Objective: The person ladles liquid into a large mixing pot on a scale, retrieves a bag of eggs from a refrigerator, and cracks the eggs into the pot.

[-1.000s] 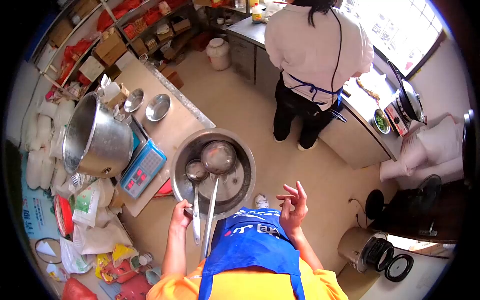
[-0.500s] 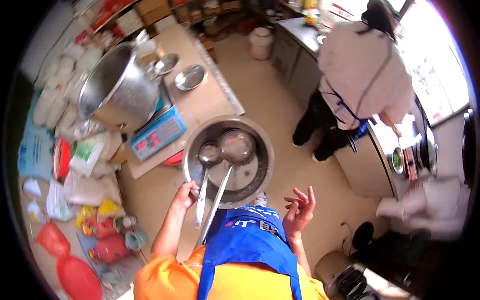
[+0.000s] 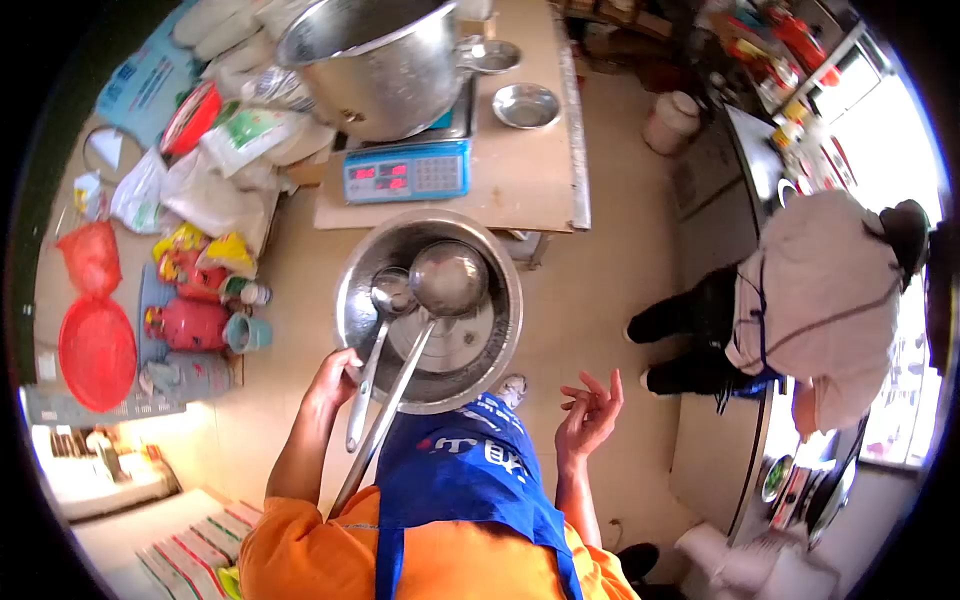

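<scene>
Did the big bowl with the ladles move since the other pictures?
Yes. Against the table, the bowl has shifted in the view: away from the corner, along the edge, to just below the blue scale.

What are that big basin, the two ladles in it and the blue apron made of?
The basin looks like stainless steel, fairly dull: grey, with soft highlights along its rim. The large ladle and small ladle look like steel too, but shinier, with brighter reflections on their bowls. The apron seems to be cloth, since it drapes softly; cotton or synthetic, I can't tell.
</scene>
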A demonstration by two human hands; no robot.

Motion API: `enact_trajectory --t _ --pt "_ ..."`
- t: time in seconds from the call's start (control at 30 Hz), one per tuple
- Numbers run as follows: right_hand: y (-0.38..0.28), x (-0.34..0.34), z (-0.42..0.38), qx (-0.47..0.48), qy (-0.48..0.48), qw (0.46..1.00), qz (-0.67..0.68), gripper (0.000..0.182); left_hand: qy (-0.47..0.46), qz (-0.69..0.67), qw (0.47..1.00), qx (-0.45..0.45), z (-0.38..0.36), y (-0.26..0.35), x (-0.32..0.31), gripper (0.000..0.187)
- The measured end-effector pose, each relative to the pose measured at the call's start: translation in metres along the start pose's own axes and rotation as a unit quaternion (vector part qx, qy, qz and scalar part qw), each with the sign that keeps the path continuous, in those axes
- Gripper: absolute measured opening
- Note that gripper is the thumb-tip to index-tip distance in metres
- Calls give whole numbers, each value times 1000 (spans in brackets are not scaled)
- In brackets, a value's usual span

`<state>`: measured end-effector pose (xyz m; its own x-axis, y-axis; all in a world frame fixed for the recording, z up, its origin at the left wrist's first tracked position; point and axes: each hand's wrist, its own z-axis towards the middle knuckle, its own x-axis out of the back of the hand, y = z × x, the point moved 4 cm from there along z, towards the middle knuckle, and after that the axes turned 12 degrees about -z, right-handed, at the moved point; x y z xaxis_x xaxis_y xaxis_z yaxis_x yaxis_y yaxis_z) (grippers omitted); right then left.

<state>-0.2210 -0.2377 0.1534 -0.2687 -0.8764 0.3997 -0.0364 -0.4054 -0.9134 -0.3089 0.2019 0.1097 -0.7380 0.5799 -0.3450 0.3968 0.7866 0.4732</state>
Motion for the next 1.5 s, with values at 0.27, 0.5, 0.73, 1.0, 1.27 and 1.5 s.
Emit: enact_trajectory --t 0.27,0.5,0.73,1.0,1.27,1.5 --pt "-15 -70 33 47 -151 986 43 58 92 -186 964 -169 -60 -39 169 8" --pt "-94 -178 -7 58 -275 959 39 53 170 -316 890 -281 -100 -27 268 10" --pt "-177 -312 -113 140 -456 877 56 51 104 -498 809 -295 -97 5 348 8" --pt "-237 -430 -219 300 -602 740 21 51 196 -580 712 -342 -141 14 404 9" --pt "-268 -581 -355 269 -739 618 6 38 299 -599 649 -361 -207 15 535 3" --pt "-352 -725 -504 251 -812 526 38 33 420 -595 573 -377 -275 29 595 13"
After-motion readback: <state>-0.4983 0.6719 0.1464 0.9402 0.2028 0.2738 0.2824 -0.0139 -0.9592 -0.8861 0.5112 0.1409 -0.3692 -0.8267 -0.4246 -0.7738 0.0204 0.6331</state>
